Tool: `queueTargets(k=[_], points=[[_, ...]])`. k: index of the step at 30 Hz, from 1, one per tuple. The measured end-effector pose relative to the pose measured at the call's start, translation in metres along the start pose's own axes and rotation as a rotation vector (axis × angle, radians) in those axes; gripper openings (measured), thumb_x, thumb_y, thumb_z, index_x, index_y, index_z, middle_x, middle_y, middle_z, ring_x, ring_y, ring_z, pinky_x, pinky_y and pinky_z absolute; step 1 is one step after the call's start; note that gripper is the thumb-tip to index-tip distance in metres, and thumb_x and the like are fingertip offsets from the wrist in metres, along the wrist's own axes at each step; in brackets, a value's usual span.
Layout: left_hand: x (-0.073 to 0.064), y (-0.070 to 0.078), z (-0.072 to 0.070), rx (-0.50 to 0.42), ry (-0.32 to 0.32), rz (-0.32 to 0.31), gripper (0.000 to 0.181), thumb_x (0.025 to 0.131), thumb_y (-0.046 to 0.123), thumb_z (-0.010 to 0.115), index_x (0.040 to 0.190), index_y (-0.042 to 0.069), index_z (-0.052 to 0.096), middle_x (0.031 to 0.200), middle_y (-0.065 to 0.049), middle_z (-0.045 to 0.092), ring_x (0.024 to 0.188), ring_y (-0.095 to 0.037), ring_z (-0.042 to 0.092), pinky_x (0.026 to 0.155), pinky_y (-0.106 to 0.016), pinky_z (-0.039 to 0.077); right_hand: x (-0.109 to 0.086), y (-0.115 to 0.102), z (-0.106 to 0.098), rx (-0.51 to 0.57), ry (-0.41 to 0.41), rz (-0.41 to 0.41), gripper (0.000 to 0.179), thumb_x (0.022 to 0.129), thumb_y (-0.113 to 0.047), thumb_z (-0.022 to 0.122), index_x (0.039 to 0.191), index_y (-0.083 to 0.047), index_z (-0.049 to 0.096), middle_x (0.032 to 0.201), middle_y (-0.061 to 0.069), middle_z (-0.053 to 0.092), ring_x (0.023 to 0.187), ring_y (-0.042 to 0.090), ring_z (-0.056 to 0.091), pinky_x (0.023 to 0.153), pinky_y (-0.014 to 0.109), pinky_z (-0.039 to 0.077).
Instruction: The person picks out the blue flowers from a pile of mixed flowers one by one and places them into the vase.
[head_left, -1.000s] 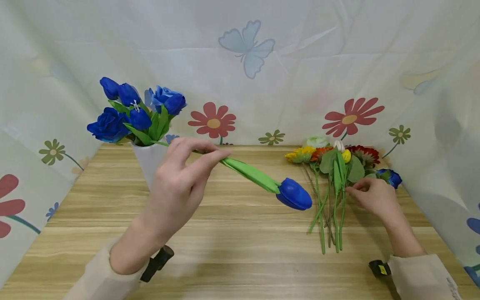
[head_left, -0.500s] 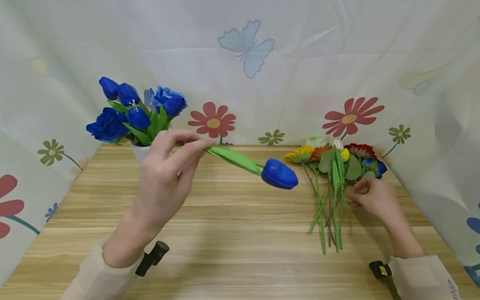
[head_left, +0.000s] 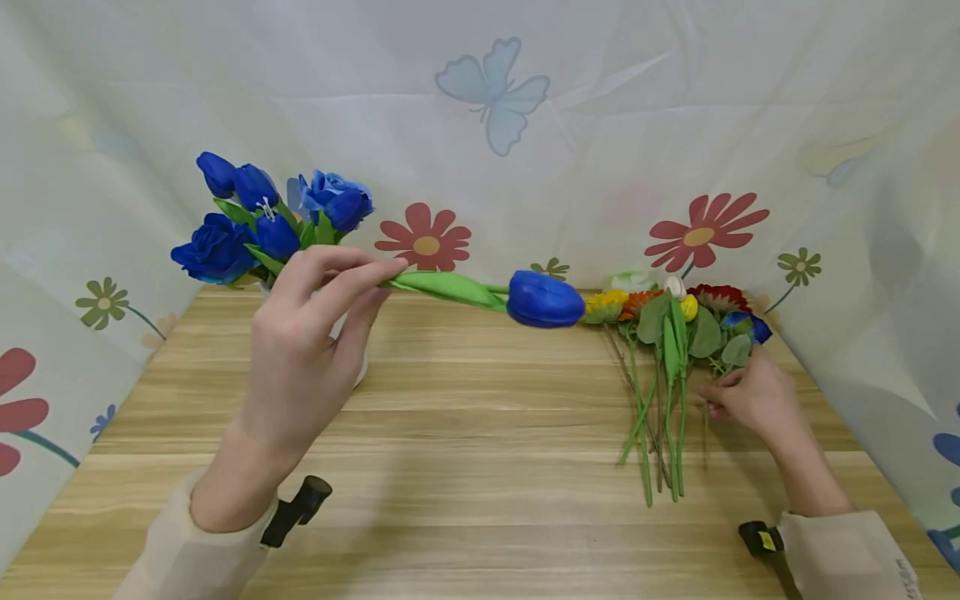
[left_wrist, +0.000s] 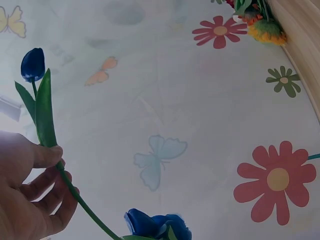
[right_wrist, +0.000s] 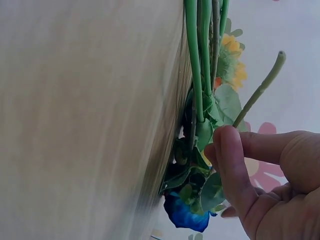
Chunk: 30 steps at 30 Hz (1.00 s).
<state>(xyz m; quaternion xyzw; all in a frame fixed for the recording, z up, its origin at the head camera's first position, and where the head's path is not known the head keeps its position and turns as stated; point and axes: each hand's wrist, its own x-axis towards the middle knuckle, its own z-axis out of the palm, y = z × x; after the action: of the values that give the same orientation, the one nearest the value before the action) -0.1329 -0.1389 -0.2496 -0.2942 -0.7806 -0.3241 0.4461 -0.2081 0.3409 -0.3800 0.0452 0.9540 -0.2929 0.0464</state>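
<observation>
My left hand [head_left: 303, 346] pinches a blue tulip [head_left: 546, 300] by its green stem, raised above the table with the bloom pointing right. In the left wrist view, thumb and fingers hold the stem just below the leaves. Behind this hand, a white vase [head_left: 362, 372], mostly hidden, carries blue tulips [head_left: 253, 187] and blue roses [head_left: 216, 250]. At the right, my right hand [head_left: 756, 398] pinches the stem [right_wrist: 260, 91] of a blue rose [right_wrist: 185, 212] between thumb and finger. That rose lies at the right edge of a flower pile.
Several flowers lie in the pile: a yellow flower [head_left: 606, 307], a dark red flower [head_left: 720, 298], a white tulip [head_left: 675, 287] and a yellow tulip [head_left: 688, 308]. Their stems point toward me on the wooden table [head_left: 480, 467]. A printed curtain [head_left: 337, 108] hangs behind and at both sides.
My left hand has moved left and slightly up, bringing the tulip level and farther from the pile. The blue rose by my right hand has shifted left, closer to the pile.
</observation>
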Motion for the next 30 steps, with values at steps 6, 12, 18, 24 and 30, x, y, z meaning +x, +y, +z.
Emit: queueTargets(k=[6, 12, 18, 24, 30], points=[[0.003, -0.002, 0.0, 0.009, 0.038, -0.008, 0.026, 0.092, -0.008, 0.07, 0.116, 0.001, 0.077, 0.105, -0.017, 0.068, 0.1, -0.033, 0.063, 0.076, -0.026, 0.043, 0.0, 0.003, -0.006, -0.048, -0.047, -0.011, 0.073, 0.095, -0.022, 0.074, 0.136, 0.028, 0.041, 0.077, 0.009, 0.075, 0.095, 0.042, 0.071, 0.101, 0.07, 0.036], [0.006, -0.003, 0.0, 0.012, 0.044, -0.015, 0.028, 0.091, -0.008, 0.072, 0.117, 0.001, 0.077, 0.104, -0.017, 0.069, 0.098, -0.032, 0.064, 0.071, -0.023, 0.041, 0.002, 0.005, -0.009, 0.01, -0.128, -0.009, 0.076, 0.094, -0.014, 0.075, 0.137, 0.032, 0.032, 0.093, 0.023, 0.074, 0.068, 0.026, 0.075, 0.089, 0.059, 0.052], [0.011, -0.005, 0.001, -0.006, 0.077, -0.028, 0.027, 0.088, -0.009, 0.075, 0.114, -0.002, 0.077, 0.104, -0.015, 0.072, 0.098, -0.031, 0.067, 0.082, -0.016, 0.047, 0.002, 0.008, -0.014, 0.122, -0.165, 0.0, 0.061, 0.094, -0.002, 0.071, 0.133, 0.031, 0.037, 0.093, 0.03, 0.067, 0.067, 0.028, 0.074, 0.068, 0.041, 0.061], [0.017, -0.003, -0.002, -0.017, 0.126, -0.045, 0.025, 0.087, -0.007, 0.077, 0.112, -0.003, 0.077, 0.104, -0.012, 0.074, 0.096, -0.026, 0.069, 0.086, -0.019, 0.051, -0.002, 0.008, -0.019, 0.199, -0.085, 0.012, 0.062, 0.097, -0.001, 0.066, 0.138, 0.029, 0.03, 0.096, 0.028, 0.064, 0.067, 0.028, 0.073, 0.063, 0.039, 0.061], [0.018, -0.001, -0.003, -0.04, 0.151, -0.042, 0.024, 0.086, -0.008, 0.078, 0.109, -0.003, 0.077, 0.103, -0.011, 0.075, 0.095, -0.025, 0.069, 0.085, -0.022, 0.051, -0.005, -0.001, -0.02, 0.17, 0.047, -0.043, 0.073, 0.096, -0.007, 0.07, 0.141, 0.03, 0.026, 0.106, 0.035, 0.066, 0.064, 0.019, 0.073, 0.061, 0.035, 0.06]])
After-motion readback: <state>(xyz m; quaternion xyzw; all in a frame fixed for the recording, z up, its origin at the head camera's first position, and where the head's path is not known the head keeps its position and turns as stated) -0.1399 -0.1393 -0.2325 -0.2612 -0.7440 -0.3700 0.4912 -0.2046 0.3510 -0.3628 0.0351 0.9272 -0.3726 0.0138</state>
